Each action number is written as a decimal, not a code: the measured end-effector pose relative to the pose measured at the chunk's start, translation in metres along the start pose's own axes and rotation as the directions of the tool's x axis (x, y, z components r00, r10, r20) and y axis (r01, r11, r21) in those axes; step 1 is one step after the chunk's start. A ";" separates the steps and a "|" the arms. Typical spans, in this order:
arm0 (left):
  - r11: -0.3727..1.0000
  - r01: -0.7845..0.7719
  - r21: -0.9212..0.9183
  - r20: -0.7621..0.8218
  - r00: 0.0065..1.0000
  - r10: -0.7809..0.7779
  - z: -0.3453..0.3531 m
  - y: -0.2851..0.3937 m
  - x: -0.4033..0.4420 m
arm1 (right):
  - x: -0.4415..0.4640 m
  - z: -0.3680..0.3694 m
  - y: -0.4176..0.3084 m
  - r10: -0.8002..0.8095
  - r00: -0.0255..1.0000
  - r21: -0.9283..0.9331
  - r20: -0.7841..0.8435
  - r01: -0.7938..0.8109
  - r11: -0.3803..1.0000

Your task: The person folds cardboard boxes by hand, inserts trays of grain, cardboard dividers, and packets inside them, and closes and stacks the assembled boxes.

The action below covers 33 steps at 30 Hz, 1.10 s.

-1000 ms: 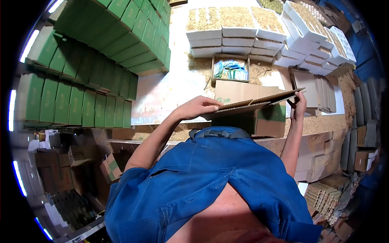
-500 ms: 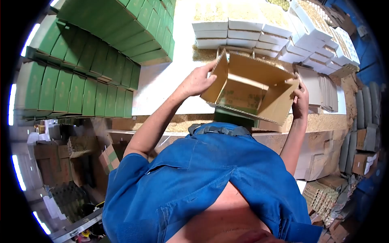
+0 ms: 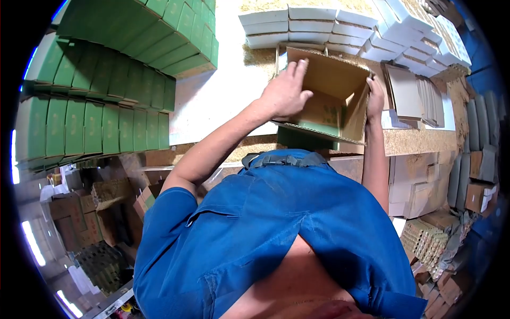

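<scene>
An open cardboard box [image 3: 336,72], brown inside with green patches near its bottom, is tilted toward me above the work surface. My right hand [image 3: 375,97] grips the rim of its right wall, fingers over the edge. At the left wall is my left hand [image 3: 288,91], its fingers stretched out and the thumb apart, over the box opening. It covers much of that wall, so I cannot tell how firmly it touches. Under the box's near edge, a green surface [image 3: 305,138] shows.
Stacked green boxes [image 3: 106,125] fill the left of the white work surface [image 3: 228,95]. White stacks topped with yellowish material [image 3: 311,26] stand behind the box. Flat cardboard pieces [image 3: 406,95] lie to the right. Egg-tray-like stacks [image 3: 423,242] are at lower right.
My left hand has let go of the left wall's rim and moved right, over the opening, with fingers spread. The box has shifted slightly left and away; my right hand still holds it.
</scene>
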State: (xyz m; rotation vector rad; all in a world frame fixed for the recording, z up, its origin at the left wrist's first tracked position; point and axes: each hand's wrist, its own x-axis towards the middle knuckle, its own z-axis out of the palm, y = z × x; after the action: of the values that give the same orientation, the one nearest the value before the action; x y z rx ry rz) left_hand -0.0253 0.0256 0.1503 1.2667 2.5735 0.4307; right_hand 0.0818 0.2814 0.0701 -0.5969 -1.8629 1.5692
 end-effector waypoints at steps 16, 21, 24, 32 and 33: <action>0.973 0.163 -0.161 0.126 0.982 -0.143 0.008 -0.024 -0.003 | 0.002 0.003 0.036 0.030 0.984 -0.276 0.175 0.020 0.961; 0.980 0.046 -0.195 -0.284 0.953 -0.101 0.075 -0.050 0.000 | 0.034 -0.022 -0.013 0.178 0.931 -0.305 0.320 -0.076 0.949; 0.792 0.115 -0.599 -0.154 0.954 -0.256 0.070 -0.041 -0.007 | 0.045 -0.011 -0.058 -0.031 0.932 0.040 0.361 0.018 0.999; 0.820 0.046 -0.571 -0.199 0.961 -0.193 0.076 -0.036 -0.007 | -0.077 -0.006 -0.011 -0.264 0.939 -0.258 0.220 0.318 0.913; 0.818 0.050 -0.573 -0.206 0.957 -0.203 0.075 -0.036 -0.004 | -0.077 -0.014 -0.012 -0.199 0.944 -0.191 0.262 0.253 0.948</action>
State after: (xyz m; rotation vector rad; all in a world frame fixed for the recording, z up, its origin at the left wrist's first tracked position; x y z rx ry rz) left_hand -0.0240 0.0128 0.0681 0.8570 2.4116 1.2923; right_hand 0.1464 0.2352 0.0701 -0.2787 -2.2218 1.3377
